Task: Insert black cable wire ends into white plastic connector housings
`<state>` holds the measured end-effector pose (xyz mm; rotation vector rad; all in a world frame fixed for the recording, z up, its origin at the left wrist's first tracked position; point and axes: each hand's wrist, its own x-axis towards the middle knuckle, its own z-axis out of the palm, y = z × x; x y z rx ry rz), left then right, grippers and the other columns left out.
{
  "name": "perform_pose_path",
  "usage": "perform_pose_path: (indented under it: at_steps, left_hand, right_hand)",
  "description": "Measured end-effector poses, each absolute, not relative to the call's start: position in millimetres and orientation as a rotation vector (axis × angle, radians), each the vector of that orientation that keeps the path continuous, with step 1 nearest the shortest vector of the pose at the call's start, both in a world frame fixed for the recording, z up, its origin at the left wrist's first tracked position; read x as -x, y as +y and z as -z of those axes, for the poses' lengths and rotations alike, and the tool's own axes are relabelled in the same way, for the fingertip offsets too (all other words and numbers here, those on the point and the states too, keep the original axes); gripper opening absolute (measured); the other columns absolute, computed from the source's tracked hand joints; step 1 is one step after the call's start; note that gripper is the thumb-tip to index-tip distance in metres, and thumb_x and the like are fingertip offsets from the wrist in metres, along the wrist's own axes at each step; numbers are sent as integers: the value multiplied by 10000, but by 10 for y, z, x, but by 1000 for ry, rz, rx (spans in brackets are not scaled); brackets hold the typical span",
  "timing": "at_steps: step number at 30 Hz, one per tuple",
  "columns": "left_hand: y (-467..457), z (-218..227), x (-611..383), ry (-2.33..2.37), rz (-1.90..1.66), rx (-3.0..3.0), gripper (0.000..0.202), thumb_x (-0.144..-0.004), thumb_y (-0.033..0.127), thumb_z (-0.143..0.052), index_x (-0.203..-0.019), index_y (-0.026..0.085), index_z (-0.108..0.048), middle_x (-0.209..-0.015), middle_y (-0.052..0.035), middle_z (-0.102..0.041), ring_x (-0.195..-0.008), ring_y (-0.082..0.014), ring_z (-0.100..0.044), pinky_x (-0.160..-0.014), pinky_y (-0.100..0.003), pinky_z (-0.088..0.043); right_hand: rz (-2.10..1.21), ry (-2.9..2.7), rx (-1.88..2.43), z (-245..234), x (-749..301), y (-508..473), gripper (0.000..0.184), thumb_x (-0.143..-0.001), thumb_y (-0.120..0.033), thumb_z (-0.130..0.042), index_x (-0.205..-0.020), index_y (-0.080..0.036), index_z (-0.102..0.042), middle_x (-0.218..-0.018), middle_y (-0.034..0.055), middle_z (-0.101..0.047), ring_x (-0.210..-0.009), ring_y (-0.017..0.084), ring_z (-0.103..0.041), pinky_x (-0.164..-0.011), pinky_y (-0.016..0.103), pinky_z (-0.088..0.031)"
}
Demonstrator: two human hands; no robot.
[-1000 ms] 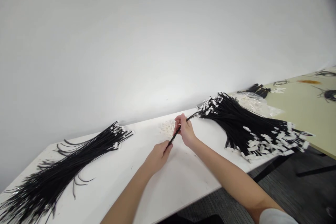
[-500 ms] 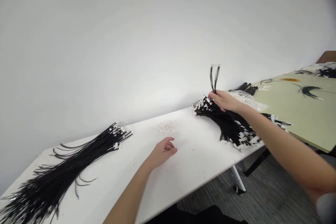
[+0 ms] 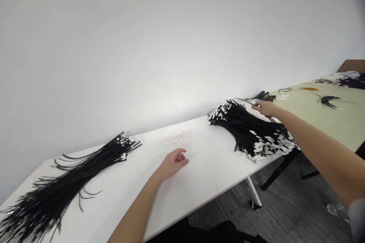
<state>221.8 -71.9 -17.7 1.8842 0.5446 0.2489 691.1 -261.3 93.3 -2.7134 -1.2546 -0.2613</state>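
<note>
My left hand (image 3: 173, 164) rests on the white table with its fingers loosely curled and the thumb apart, nothing between them. Just beyond its fingertips lies a small heap of white plastic connectors (image 3: 178, 136). My right hand (image 3: 264, 108) is over the far right end of the table, its fingers closed on a black cable (image 3: 242, 100) that juts out to the left as a blurred streak. Beneath and left of that hand spreads a large pile of black cables with white connectors (image 3: 242, 125). Its forearm covers part of the pile's right side.
Another bundle of black cables (image 3: 76, 182) lies along the left of the white table (image 3: 196, 186). A pale green table (image 3: 342, 121) adjoins on the right, with a curved dark bundle (image 3: 329, 101) and an orange item (image 3: 309, 89). A wall (image 3: 171, 45) stands behind.
My right hand has moved to the right, and the cable that stood upright as a loop now points left, blurred. My left hand has stayed almost in place. The view has shifted slightly.
</note>
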Motion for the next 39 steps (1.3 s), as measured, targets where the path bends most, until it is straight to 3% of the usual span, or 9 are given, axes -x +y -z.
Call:
perform_pose_path:
  at_steps: [3,8,14,16,20,24,26,33,39]
  left_hand:
    - [-722,167,-2217,548,-251,-1883,479,-742,481,-545,-1123,195,-494,-940,-56,-565,-746,-131,-522,-656,-271,-429]
    - [-719,163,-2216,547,-255,-1908,477,-738,480,-547,-1118,196,-503,-931,-54,-571,-740,-130,-520,-673,-279,-436]
    - [-716,169,-2212,546,-253,-1918,477,-736,479,-552,-1117,195,-506,-938,-60,-572,-746,-133,-525,-695,-289,-444]
    - [-718,168,-2214,546,-252,-1925,478,-734,480,-554,-1115,195,-506,-947,-63,-572,-762,-138,-531,-704,-290,-447]
    - [-723,160,-2218,552,-249,-1931,480,-732,482,-556,-1115,197,-507,-954,-64,-571,-767,-140,-534,-694,-286,-452]
    - [-730,150,-2217,554,-246,-1937,473,-727,481,-560,-1101,195,-518,-950,-67,-577,-762,-141,-541,-698,-292,-456]
    - [-732,148,-2215,561,-245,-1939,470,-724,483,-560,-1093,193,-525,-949,-68,-578,-760,-143,-544,-700,-294,-457]
    - [-733,159,-2210,560,-241,-1939,466,-724,485,-561,-1088,196,-529,-954,-61,-580,-794,-148,-553,-722,-296,-461]
    - [-743,156,-2214,573,-239,-1946,459,-719,485,-559,-1074,195,-542,-952,-67,-581,-803,-159,-562,-717,-304,-467]
  right_hand:
    - [119,-1337,2770,-653,-6945,-2599,282,-757,-344,-575,-926,-131,-647,-845,98,-655,-720,162,-564,-665,245,-379]
    - [164,-1391,2797,-538,-6897,-2508,386,-790,-310,-505,-1116,-111,-556,-1011,128,-624,-892,202,-558,-777,276,-379]
    - [129,-1506,2802,-621,-6640,-2380,458,-783,-529,-456,-987,-143,-594,-960,119,-616,-854,221,-563,-733,306,-402]
    - [114,-1543,2812,-622,-6509,-2374,518,-734,-562,-508,-1034,-145,-574,-982,127,-604,-851,239,-564,-707,319,-412]
    - [230,-1636,2779,-613,-6244,-2376,513,-740,-414,-543,-1194,-188,-471,-1200,140,-488,-1026,289,-496,-763,359,-405]
    - [127,-1823,2745,-533,-6080,-2328,277,-775,-328,-502,-1024,-246,-592,-1072,65,-559,-939,212,-542,-747,305,-419]
    - [61,-1868,2769,-460,-6047,-2290,285,-756,-297,-524,-1027,-274,-608,-1057,52,-568,-925,211,-555,-728,303,-430]
    - [145,-1760,2901,-272,-5973,-2184,532,-798,-281,-450,-1320,-351,-374,-1179,129,-472,-949,306,-555,-721,441,-437]
    - [208,-1659,2936,-279,-5981,-2134,630,-789,-292,-479,-1376,-330,-253,-1210,152,-439,-973,321,-546,-744,461,-425]
